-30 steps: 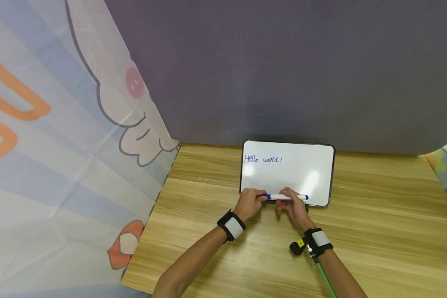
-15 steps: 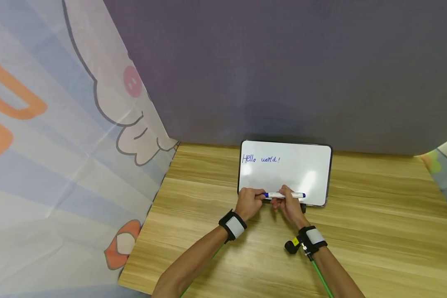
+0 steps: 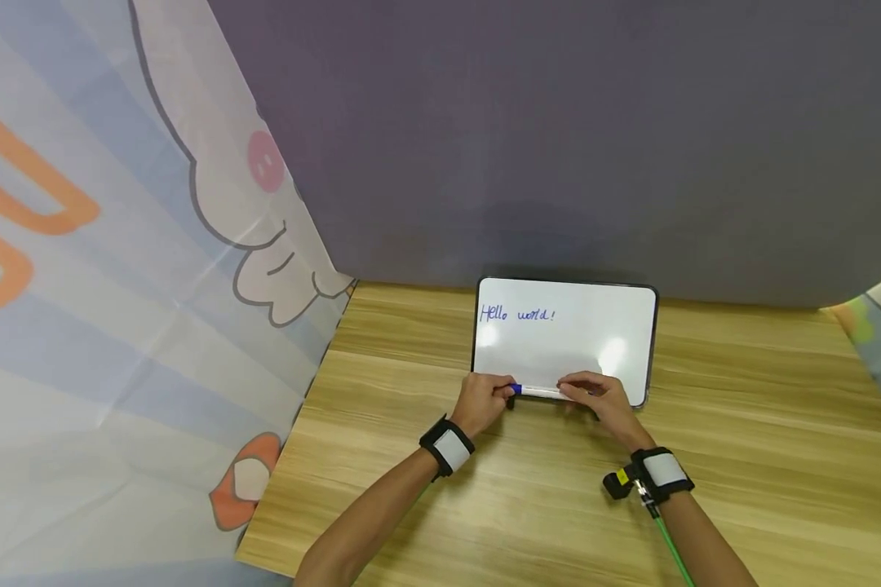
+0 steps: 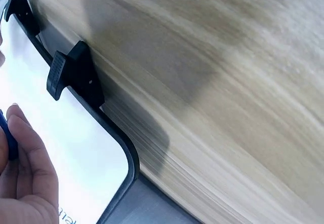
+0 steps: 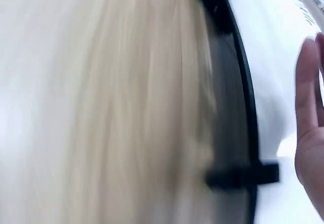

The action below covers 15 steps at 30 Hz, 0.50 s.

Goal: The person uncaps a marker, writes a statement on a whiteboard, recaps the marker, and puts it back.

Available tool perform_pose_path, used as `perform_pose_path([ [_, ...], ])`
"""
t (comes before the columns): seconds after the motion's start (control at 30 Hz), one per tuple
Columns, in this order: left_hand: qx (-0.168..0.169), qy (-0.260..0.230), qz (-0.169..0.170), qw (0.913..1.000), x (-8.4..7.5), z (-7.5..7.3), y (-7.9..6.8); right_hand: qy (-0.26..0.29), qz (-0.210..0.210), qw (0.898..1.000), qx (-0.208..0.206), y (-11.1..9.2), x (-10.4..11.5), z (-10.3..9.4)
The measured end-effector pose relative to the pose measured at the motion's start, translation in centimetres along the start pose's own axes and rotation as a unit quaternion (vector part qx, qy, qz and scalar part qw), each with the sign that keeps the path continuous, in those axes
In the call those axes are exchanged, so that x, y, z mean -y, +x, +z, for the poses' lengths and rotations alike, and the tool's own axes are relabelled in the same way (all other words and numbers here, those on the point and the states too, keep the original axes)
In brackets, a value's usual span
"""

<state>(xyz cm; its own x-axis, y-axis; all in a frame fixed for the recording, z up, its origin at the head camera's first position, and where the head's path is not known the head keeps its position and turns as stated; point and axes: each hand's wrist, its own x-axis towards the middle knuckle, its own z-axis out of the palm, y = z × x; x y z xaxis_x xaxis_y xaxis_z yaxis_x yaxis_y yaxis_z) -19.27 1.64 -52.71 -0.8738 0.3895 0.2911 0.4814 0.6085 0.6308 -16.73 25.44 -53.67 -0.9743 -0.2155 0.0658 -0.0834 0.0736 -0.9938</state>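
Note:
A white marker (image 3: 539, 392) with a blue cap (image 3: 515, 390) lies crosswise over the lower edge of a small whiteboard (image 3: 529, 350). My left hand (image 3: 480, 403) pinches the capped end between thumb and fingers; the blue cap also shows at the edge of the left wrist view. At the marker's other half, my right hand (image 3: 605, 401) has thumb and index fingertips together on the barrel, covering much of its right end. Other fingers (image 5: 309, 89) of that hand extend straight in the right wrist view. Blue handwriting (image 3: 517, 313) on the board reads "Hello world!".
The framed whiteboard stands on a wooden table (image 3: 404, 350) before a grey panel (image 3: 558, 147). Black feet (image 4: 76, 74) jut from its lower edge. A printed cloth (image 3: 117, 326) hangs at the left. Each wrist wears a strap, the right one with a camera (image 3: 617, 486).
My right hand has shifted right and turned over the marker, now covering its right end, which showed before. The left hand keeps its hold on the capped end and has moved slightly left.

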Motion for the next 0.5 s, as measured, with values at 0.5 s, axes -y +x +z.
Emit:
perform_pose_path([
  [0.5,0.124,0.065,0.015,0.9901,-0.7,0.0,-1.2,-0.183,0.003,0.982,0.052,-1.0,-0.4,0.7],
])
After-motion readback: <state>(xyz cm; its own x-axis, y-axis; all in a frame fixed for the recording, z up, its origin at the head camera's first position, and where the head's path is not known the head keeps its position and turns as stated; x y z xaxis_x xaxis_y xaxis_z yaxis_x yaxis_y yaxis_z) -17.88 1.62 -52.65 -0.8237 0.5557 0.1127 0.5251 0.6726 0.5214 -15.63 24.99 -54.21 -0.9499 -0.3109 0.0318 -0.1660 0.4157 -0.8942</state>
